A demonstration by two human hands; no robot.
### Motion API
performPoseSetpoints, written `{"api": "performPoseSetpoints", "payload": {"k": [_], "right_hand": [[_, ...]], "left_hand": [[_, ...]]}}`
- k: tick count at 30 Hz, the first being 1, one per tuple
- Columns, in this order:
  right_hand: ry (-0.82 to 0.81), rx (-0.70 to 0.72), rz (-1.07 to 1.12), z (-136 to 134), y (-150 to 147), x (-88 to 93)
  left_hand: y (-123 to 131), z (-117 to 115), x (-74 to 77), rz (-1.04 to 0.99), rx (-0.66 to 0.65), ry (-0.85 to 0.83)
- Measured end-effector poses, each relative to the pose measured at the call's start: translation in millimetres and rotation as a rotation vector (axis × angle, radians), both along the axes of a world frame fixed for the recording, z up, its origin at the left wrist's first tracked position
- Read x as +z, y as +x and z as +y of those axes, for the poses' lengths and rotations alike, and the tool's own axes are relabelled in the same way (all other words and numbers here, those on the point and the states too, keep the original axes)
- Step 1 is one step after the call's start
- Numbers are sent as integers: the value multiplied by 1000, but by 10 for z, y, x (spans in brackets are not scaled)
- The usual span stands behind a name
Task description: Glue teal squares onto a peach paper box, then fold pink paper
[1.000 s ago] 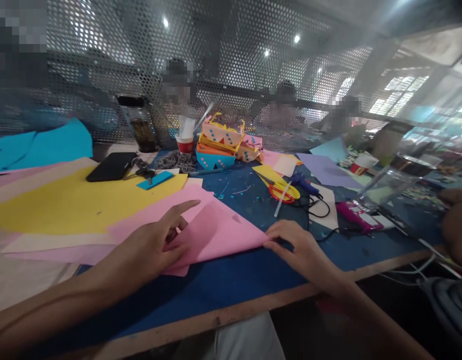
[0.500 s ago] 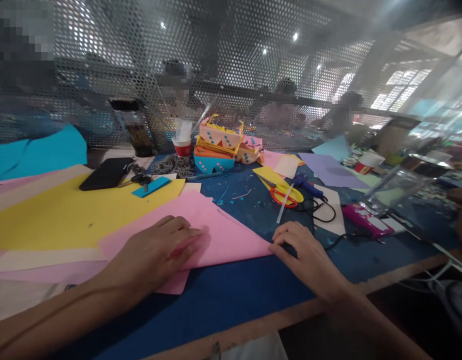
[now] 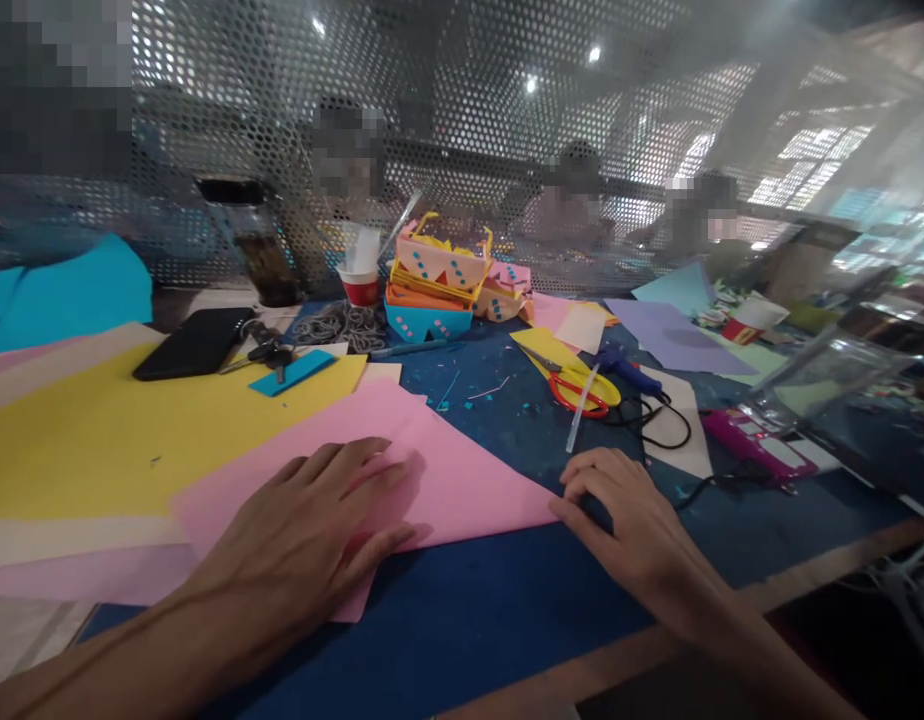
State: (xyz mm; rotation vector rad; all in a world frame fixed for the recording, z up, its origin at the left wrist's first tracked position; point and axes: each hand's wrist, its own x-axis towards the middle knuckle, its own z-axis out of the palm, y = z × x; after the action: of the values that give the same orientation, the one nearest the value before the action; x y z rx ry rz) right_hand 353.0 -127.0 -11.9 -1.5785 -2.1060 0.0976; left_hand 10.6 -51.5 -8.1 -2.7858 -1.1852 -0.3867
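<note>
A large pink sheet of paper, folded over to a pointed corner at its right end, lies on the blue table. My left hand rests on it with fingers spread, the thumb near the lower folded edge. At the pointed corner, my right hand pinches the paper between thumb and fingers. Just beyond the right hand lies a clear glue stick, which runs from a blue glue gun. Beside it are scissors with red handles.
Yellow paper, a black phone, keys and a blue strip lie left. Folded paper pieces and a paper cup stand at the back. A magenta device and clear container are right. A perforated screen rises behind.
The fingers of my left hand have spread out from a more curled pose, with the thumb moving apart. My right hand stays at the pink paper's corner. The view has shifted slightly.
</note>
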Motion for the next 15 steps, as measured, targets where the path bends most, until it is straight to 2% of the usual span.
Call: {"api": "performPoseSetpoints", "payload": {"k": [7,15], "right_hand": [[12,-12,7,-16,-23,41],[37,-15,18,-29,-15,28]], "left_hand": [[47,-35,78,34,-104,86],[66,-37,77,49,-96,87]]}}
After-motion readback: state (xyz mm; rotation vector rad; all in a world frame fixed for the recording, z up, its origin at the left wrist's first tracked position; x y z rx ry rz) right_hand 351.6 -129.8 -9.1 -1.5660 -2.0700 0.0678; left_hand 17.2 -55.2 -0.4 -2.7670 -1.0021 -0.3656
